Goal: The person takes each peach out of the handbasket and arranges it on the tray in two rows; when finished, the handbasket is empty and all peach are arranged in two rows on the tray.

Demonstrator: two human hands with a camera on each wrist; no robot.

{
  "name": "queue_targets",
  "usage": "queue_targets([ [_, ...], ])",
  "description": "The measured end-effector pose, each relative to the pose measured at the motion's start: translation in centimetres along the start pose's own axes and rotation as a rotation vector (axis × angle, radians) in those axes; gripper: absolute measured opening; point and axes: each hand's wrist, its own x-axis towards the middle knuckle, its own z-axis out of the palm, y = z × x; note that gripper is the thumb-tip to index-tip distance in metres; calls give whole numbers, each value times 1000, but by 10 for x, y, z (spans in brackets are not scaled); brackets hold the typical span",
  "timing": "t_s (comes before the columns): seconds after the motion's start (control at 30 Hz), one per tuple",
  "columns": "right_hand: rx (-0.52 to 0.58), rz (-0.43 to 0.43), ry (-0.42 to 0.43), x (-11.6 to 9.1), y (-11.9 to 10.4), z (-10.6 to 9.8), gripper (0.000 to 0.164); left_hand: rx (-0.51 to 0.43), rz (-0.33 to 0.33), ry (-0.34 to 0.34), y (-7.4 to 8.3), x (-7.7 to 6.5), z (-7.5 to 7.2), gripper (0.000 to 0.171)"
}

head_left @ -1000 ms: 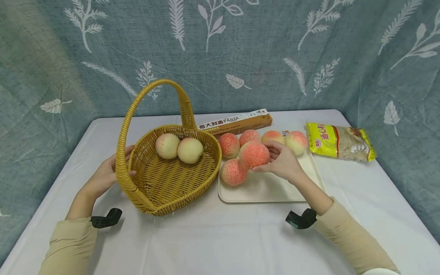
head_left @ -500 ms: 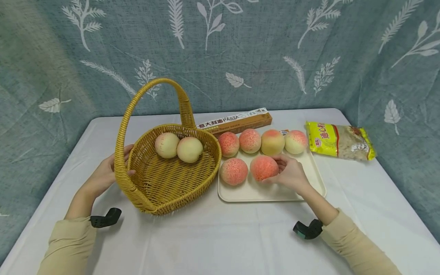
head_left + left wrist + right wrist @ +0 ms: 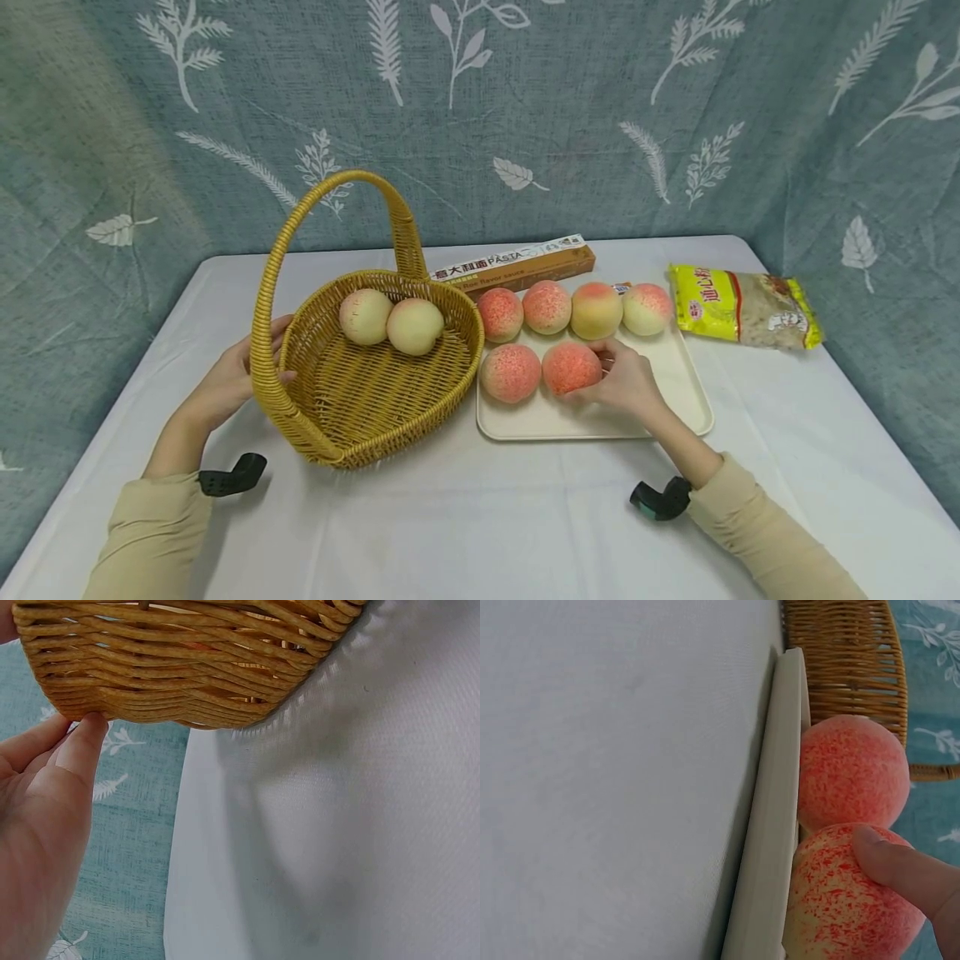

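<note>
A wicker basket (image 3: 360,417) with a tall arched handle stands on the left, two pale peaches (image 3: 415,327) inside it. My left hand (image 3: 232,375) holds the basket's left edge; in the left wrist view the thumb (image 3: 84,746) touches the woven rim. My right hand (image 3: 626,382) grips a red peach (image 3: 572,367) low over a cream tray (image 3: 592,430). Its thumb (image 3: 896,866) lies on that peach in the right wrist view. Left of it sits a speckled peach (image 3: 511,373), apparently touching it. Several more peaches (image 3: 596,310) line the tray's back.
An orange-brown pasta box (image 3: 525,268) lies behind the tray and basket. To the tray's right is a yellow pasta bag (image 3: 742,308). A white cloth covers the table (image 3: 480,533), with a blue-green leaf-patterned curtain (image 3: 480,142) behind.
My right hand has lowered the red peach toward the tray, first moving right and then slightly back left against the speckled one. The left hand and basket stay put.
</note>
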Motion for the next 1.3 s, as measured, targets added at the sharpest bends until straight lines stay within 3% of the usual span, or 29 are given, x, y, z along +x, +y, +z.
queue_targets([
  [0.2,-41,4,-16,-2,-5,2,78,-1,-4,0,1,1,0,81],
  [0.47,-85,-45,-128,-2,-12,-9,88,-18,3,-5,1,3,0,81],
  [0.63,-44,-58,-190,-2,-10,-15,81,-23,3,-5,1,3,-1,81],
  [0.83,-98,-46,-147,-3,-9,-15,69,-20,0,-2,1,2,-1,80],
  [1.0,-158,-35,-122,-3,-9,-13,72,-22,-2,-2,1,1,-2,80],
  [1.2,-9,-88,-228,0,-3,-16,87,-40,5,-8,0,2,-1,81],
  [1.3,91,-127,-298,3,0,-18,83,-49,11,-10,-1,2,-1,81],
])
